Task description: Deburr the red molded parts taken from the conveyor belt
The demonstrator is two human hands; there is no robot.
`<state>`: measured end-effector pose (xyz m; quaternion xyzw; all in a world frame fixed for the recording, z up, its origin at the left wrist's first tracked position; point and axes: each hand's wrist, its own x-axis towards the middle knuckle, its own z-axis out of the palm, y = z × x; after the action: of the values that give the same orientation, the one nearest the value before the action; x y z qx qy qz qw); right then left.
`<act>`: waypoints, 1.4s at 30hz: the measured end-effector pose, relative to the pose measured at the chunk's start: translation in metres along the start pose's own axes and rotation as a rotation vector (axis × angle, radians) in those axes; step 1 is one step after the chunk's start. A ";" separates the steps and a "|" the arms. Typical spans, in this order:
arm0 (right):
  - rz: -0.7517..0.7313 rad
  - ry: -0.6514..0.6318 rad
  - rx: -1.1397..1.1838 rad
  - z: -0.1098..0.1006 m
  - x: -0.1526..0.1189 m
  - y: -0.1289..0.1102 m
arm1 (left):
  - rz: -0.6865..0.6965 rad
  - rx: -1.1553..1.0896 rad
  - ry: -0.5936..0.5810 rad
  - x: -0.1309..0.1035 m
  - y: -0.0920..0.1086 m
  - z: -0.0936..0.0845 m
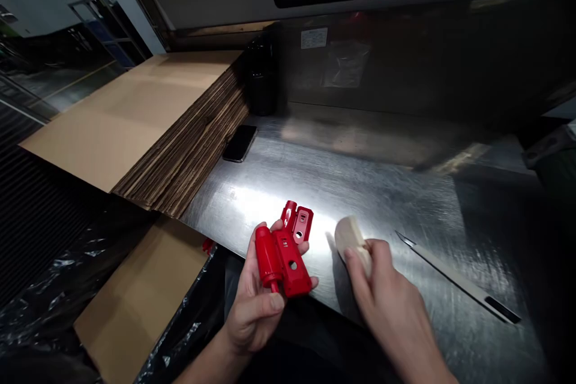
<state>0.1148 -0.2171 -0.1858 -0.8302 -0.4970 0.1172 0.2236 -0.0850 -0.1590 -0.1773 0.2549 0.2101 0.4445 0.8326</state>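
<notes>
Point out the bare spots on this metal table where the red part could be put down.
Bare metal table lies between the phone and the knife, and beyond the hands toward the back wall. It is crowded at the near edge: left hand with red part, right hand with pale block.

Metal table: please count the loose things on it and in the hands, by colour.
Red: 1, the plastic part in the left hand
Beige: 1, the block under the right hand
Black: 1, the phone
Silver: 1, the blade on the table
Total: 4
</notes>
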 end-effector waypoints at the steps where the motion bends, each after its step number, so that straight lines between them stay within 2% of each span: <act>1: 0.048 -0.002 0.111 -0.006 -0.011 -0.006 | 0.028 0.011 0.030 0.001 -0.002 0.000; 3: 0.056 0.044 0.310 -0.014 -0.032 -0.022 | 0.066 0.045 0.079 0.003 -0.005 0.002; 5: -0.052 0.095 0.407 -0.016 -0.045 -0.040 | 0.091 0.092 0.120 0.006 -0.008 0.007; 8: -0.219 0.136 0.387 -0.010 -0.048 -0.055 | 0.125 0.174 0.163 0.008 -0.009 0.012; 13: -0.373 0.172 0.336 -0.004 -0.038 -0.054 | 0.116 0.242 0.140 0.008 -0.007 0.008; 18: -0.383 0.151 0.340 -0.002 -0.036 -0.056 | 0.125 0.238 0.168 0.005 -0.006 0.003; 27: -0.312 0.137 0.386 -0.002 -0.039 -0.064 | 0.101 0.238 0.160 0.004 -0.002 0.005; 37: -0.329 0.109 0.388 -0.007 -0.035 -0.064 | 0.084 0.225 0.155 0.004 0.001 0.003; 42: -0.343 -0.005 0.389 -0.006 -0.030 -0.055 | 0.102 0.179 0.122 0.001 0.004 0.002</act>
<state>0.0601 -0.2229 -0.1547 -0.6749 -0.5991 0.1730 0.3945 -0.0861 -0.1564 -0.1731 0.3112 0.2861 0.4806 0.7684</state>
